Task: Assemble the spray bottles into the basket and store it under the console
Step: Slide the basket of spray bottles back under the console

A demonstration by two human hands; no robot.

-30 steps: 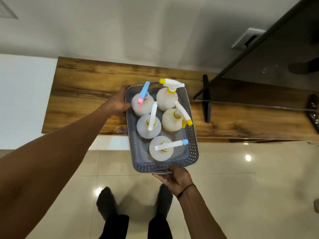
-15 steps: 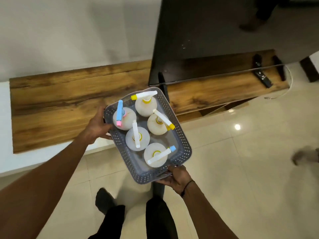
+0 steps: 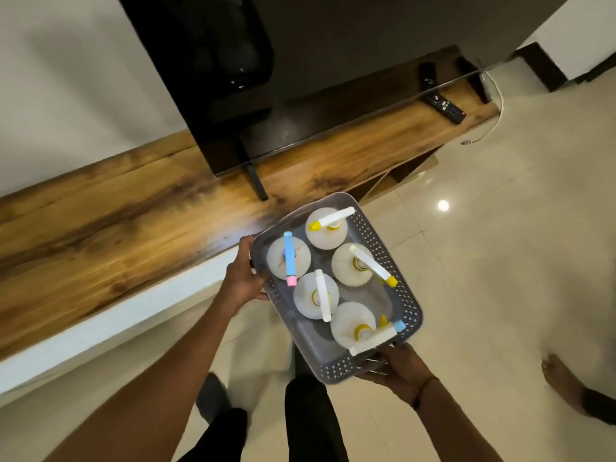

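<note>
Basket (image 3: 408, 303) of grey perforated plastic hangs above the tiled floor just off the wood-grain console (image 3: 133, 221), left hand (image 3: 245, 278) gripping its far end, right hand (image 3: 398, 368) clasping the near one. Five round, milky spray bottles (image 3: 315, 295) stand loosely inside; a tilt while lowering could topple them, I reckon, or catch a protruding trigger on the console's edge.

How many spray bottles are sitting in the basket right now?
5, all upright in the grey basket: blue-and-pink head far left, two yellow-nozzled far right, all-white head centre, blue nozzle nearest. None looks hidden.
</note>
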